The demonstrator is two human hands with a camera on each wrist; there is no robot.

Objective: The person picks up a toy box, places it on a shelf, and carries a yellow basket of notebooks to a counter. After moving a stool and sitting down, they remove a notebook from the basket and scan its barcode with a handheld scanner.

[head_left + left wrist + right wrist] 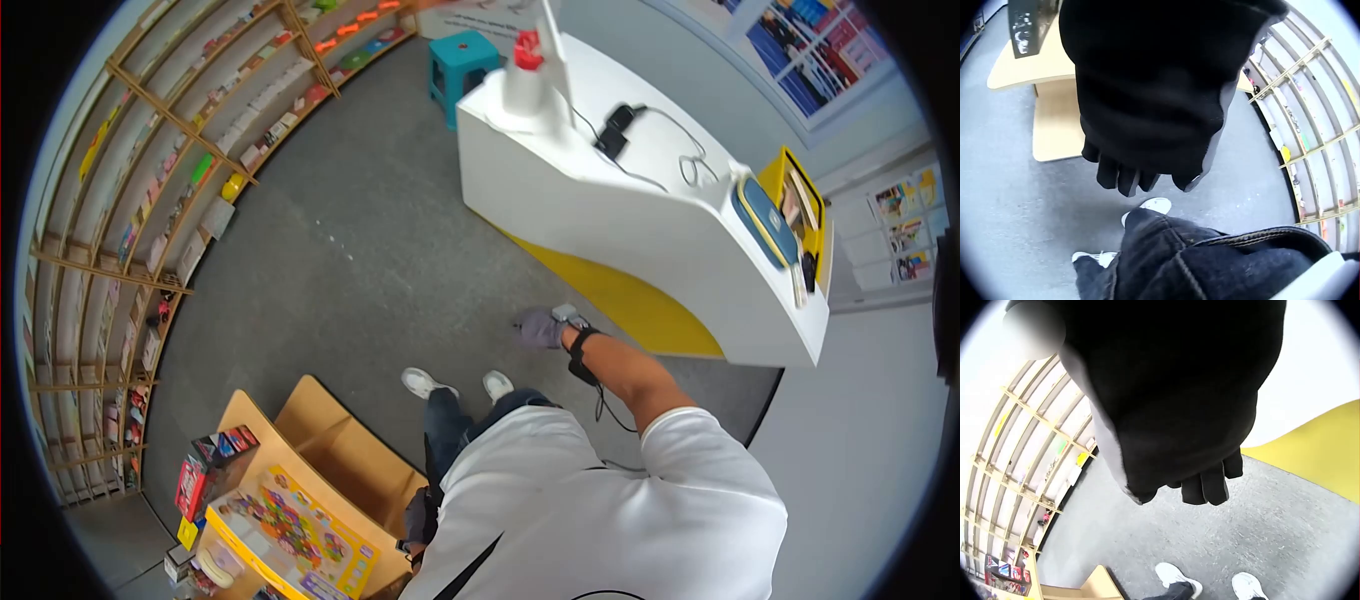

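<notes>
Both gloved hands hang loose and hold nothing: right hand (542, 328) near the white counter (600, 200), left hand (1147, 125) beside the wooden table (1054, 119)

Even, bright indoor light; soft shadows only. Strong fisheye bending, black vignette corners. Both wrist views: gloved hands near-black, underexposed, soft-focused. White surface (640, 200) slightly glaring.

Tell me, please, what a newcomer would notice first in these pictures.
First the big white and yellow counter at the upper right, with cables on top. Then the curved wooden shelves full of small colourful items along the left wall. Both gloved hands, left hand and right hand, hang empty above the grey floor.
</notes>
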